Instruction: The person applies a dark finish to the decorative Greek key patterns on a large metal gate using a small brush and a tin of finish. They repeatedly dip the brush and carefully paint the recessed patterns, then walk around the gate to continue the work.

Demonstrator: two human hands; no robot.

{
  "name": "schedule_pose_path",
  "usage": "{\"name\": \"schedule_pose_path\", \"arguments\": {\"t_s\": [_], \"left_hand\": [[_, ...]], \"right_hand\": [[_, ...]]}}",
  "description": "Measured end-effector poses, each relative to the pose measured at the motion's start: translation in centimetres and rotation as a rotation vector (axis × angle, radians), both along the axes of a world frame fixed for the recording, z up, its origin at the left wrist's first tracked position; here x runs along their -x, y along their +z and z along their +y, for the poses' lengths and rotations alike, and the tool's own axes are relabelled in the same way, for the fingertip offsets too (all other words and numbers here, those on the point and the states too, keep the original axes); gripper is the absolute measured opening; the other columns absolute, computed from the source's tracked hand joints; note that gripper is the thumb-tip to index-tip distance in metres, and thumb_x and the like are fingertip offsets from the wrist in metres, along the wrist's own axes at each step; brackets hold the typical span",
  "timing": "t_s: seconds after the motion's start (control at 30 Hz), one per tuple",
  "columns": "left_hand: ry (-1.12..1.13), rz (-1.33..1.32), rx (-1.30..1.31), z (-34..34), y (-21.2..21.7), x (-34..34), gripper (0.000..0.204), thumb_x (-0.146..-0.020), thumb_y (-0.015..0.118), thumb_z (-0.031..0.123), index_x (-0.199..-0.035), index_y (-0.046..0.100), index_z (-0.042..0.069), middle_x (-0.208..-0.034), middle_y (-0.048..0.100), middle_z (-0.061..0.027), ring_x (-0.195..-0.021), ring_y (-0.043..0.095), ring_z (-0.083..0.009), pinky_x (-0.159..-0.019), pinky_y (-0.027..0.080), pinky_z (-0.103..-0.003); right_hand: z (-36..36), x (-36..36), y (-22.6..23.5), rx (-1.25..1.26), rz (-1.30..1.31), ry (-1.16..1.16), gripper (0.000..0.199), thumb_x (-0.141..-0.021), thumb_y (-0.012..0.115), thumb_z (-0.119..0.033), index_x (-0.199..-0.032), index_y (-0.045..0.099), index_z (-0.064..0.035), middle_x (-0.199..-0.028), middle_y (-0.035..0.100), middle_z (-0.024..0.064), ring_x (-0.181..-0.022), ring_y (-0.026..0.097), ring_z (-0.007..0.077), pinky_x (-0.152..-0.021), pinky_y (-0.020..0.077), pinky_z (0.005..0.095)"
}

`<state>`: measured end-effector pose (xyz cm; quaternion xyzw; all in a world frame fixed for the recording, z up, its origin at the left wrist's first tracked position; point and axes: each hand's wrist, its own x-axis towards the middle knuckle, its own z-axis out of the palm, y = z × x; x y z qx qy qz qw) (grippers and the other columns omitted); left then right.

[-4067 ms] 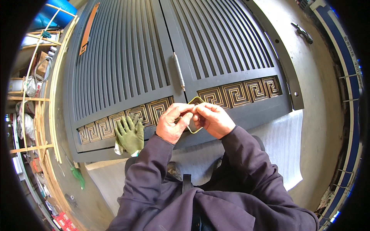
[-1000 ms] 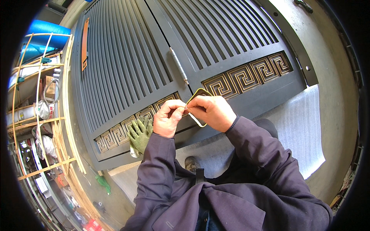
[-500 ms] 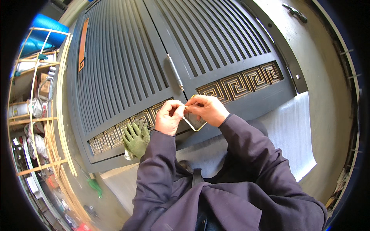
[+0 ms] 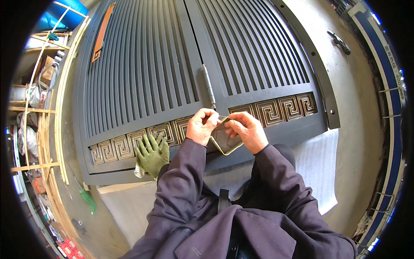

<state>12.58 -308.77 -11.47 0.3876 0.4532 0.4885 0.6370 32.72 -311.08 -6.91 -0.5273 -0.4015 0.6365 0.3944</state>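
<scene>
My left hand [image 4: 201,127] and my right hand [image 4: 249,132] are both closed in a pinch, close together above the lower edge of a dark grey ribbed double door panel [image 4: 142,64]. Between them runs a thin yellow strip [image 4: 227,153], which hangs below in an angular loop. A short pale piece spans the gap between the fingertips; its kind is too small to tell. Just beyond my hands, a slim silver rod-shaped tool [image 4: 208,86] lies near the seam. Green work gloves [image 4: 152,156] rest on the panel's near edge, left of my left forearm.
Bronze key-pattern bands [image 4: 271,113] cross the panel, and an orange handle strip [image 4: 102,34] sits at far left. Wooden-framed shelving [image 4: 36,110] stands left. White foam sheet [image 4: 317,166] lies under the near right corner. A dark tool [image 4: 339,42] is on the right floor.
My hands have drawn slightly apart, and the yellow loop hangs wider and lower between them. The whole view has shifted a little.
</scene>
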Motion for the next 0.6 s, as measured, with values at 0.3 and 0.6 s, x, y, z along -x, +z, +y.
{"name": "schedule_pose_path", "arguments": {"t_s": [0.3, 0.6], "left_hand": [[0.032, -0.031, 0.046, 1.2, 0.1, 1.2, 0.015, -0.106, 0.072, 0.014, -0.116, 0.072, 0.003, -0.102, 0.074, -0.0015, -0.094, 0.072, -0.0099, -0.087, 0.060, -0.029], [0.127, -0.131, 0.079, 2.0, -1.1, 1.9, 0.025, -0.106, 0.072, 0.011, -0.129, 0.071, 0.003, -0.116, 0.073, -0.0016, -0.106, 0.070, -0.0105, -0.096, 0.058, -0.029]], "right_hand": [[3.2, 2.5, -1.1, 0.205, 0.204, -0.123, 0.015, -0.111, 0.064, -0.018, -0.117, 0.066, -0.0046, -0.106, 0.078, 0.0094, -0.086, 0.073, 0.0155, -0.076, 0.0582, 0.0308], [6.7, 4.9, -1.5, 0.193, 0.225, -0.075, 0.016, -0.111, 0.066, -0.022, -0.113, 0.067, -0.0061, -0.101, 0.075, 0.0073, -0.086, 0.071, 0.0157, -0.077, 0.0570, 0.0314]]}}
